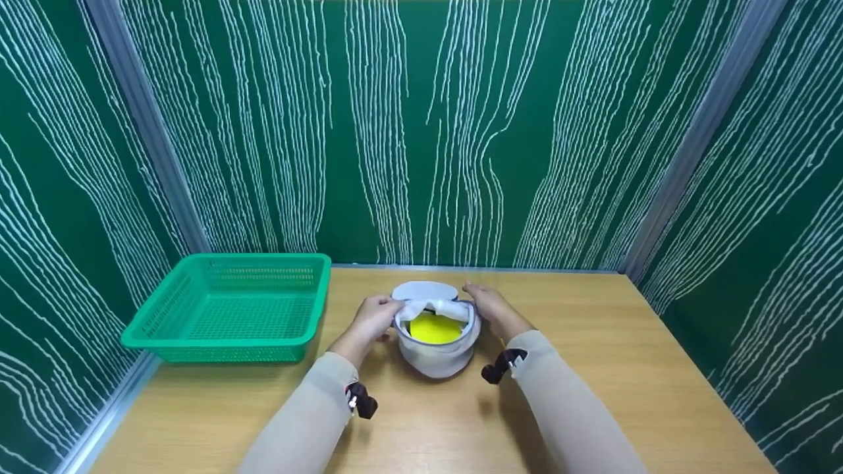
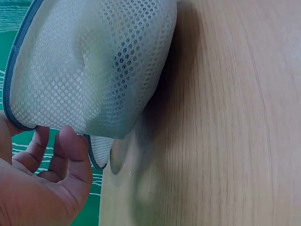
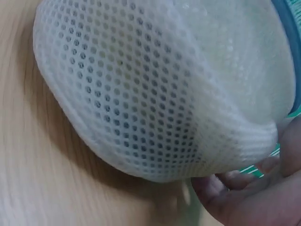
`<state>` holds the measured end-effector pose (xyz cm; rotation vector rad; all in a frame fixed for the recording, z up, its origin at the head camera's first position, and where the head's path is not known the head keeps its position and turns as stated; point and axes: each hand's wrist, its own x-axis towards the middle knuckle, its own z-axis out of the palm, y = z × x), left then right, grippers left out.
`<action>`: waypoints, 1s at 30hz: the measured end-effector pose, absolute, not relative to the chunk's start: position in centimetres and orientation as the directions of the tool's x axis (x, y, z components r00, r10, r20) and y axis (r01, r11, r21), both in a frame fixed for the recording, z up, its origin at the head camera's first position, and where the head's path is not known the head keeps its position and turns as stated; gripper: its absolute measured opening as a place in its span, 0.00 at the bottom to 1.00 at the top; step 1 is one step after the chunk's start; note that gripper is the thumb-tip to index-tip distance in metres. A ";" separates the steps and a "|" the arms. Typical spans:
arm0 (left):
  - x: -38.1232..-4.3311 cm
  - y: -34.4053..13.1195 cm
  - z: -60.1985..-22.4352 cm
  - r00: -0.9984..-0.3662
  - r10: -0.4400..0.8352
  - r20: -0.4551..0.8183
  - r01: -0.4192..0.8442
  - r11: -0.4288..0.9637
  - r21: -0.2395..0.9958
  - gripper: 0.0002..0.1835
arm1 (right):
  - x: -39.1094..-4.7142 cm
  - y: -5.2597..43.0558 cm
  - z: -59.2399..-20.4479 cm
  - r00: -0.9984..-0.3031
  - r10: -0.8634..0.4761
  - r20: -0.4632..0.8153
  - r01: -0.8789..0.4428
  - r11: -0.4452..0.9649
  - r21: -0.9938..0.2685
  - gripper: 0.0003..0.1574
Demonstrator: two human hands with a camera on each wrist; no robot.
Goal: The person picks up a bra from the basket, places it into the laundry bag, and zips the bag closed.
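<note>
A white mesh laundry bag with a grey-blue zipper edge stands on the table, its round lid flap folded open toward the back. Inside lies something bright yellow, with a bit of something dark behind it; its kind is not clear. My left hand pinches the bag's rim on the left side, fingers curled at the edge in the left wrist view. On the right, my right hand holds the bag's back right side, with thumb and fingers about the mesh in the right wrist view.
A green plastic basket with perforated sides stands on the left of the wooden table. Green panels with wavy white lines and grey metal posts close off the back and sides.
</note>
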<state>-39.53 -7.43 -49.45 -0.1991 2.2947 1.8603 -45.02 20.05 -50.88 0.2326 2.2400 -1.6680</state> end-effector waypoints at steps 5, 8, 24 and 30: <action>-39.4 -7.4 -49.6 -0.974 0.012 -0.226 -0.219 0.197 0.956 0.15 | -45.0 19.8 -51.4 -0.918 -0.110 -0.381 0.352 0.214 -0.911 0.37; -39.4 -7.4 -49.6 -0.974 0.013 -0.227 -0.220 0.192 0.956 0.15 | -45.2 19.6 -51.6 -0.914 -0.109 -0.392 0.374 0.151 -0.915 0.35; -39.3 -7.7 -49.1 -0.973 0.028 -0.228 -0.219 0.192 0.957 0.13 | -45.7 20.0 -49.3 -0.961 0.010 -0.276 0.275 -0.027 -0.961 0.22; -39.3 -7.9 -48.9 -0.975 0.025 -0.219 -0.211 0.179 0.961 0.16 | -45.6 20.3 -48.8 -0.968 0.079 -0.239 0.231 -0.098 -0.968 0.16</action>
